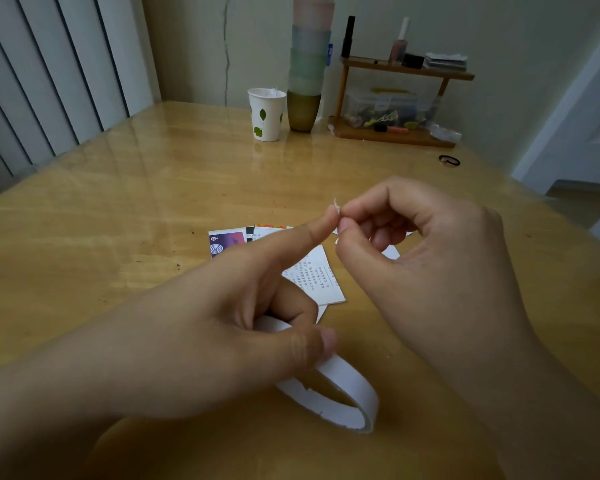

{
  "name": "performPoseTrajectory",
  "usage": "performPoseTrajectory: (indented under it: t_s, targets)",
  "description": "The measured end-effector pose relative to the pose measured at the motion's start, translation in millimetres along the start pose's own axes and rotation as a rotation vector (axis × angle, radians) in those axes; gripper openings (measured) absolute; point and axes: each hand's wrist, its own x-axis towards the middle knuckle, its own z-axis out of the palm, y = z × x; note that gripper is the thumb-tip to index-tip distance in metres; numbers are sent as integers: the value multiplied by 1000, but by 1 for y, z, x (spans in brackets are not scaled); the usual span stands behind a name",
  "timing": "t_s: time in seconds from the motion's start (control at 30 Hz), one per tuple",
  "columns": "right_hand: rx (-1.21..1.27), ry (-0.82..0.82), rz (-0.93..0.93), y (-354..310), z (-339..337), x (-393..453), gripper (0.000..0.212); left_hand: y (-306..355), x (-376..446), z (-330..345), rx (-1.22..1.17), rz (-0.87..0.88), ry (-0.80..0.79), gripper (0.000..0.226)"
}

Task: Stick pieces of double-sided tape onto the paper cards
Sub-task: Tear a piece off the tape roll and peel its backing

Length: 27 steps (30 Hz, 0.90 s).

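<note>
Right hand [406,237] pinches a tape scrap [336,204] off the left hand [222,317] forefinger at twelve o'clock, likely freeing it while left grips the tape strip [340,393] above the paper cards [321,278].

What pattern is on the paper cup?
White with green leaf prints; the paper cup shows in the head view, at the table's far end.

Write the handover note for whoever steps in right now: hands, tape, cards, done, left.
Left hand: holds the tape strip looped under thumb and curled fingers; forefinger out, tip touching the tape bit.
Right hand: pinches that small white bit at the left fingertip.
Cards: lying on the table beneath the hands.
Done: no tape visible on any card.
Left: free the bit, stick it on a card, repeat for the others.
</note>
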Motion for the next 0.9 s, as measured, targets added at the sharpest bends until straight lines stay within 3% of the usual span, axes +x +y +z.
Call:
performPoseTrajectory:
  t_s: [0.9]
  targets:
    - [-5,-20,9,0,0,0,5,0,0,-3,-26,-29,-22,81]
